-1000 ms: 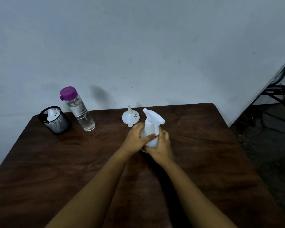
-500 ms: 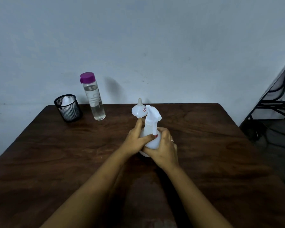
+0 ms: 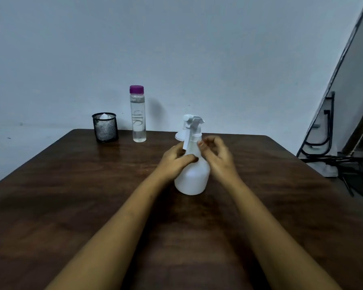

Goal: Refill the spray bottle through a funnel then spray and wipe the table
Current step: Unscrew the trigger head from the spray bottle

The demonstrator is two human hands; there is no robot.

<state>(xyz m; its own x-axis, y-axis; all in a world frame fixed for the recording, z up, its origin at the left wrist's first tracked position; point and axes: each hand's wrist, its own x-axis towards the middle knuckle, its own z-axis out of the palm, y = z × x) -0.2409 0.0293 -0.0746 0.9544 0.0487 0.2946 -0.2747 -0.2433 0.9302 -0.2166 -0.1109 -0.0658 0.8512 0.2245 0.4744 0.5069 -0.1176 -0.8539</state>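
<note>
Desk (image 3: 71, 195): dark wood-grain top, far edge against a pale wall (image 3: 176, 49), left and right edges running off toward the near corners; wide bare surface near, left and right of the arms. Folded black metal frame (image 3: 327, 130): off the desk at far right, leaning by the wall. Spray bottle (image 3: 192, 176): white, upright near the desk's middle, trigger head on. Water bottle (image 3: 138, 115): clear, tall, purple cap, upright at the far edge, left of the spray bottle and well apart from it. Mesh cup (image 3: 104, 127): black, just left of the water bottle, something white inside. Left hand (image 3: 174, 160): grip closed around the spray bottle's neck and shoulder, thumb across the front. Right hand (image 3: 217, 155): grip part open, fingers curled, fingertips at the collar under the trigger head; blurred, so whether it pinches the collar cannot be told. Funnel (image 3: 179, 136): white, just behind the spray bottle at the far side, mostly hidden by it, only a rim edge showing.
</note>
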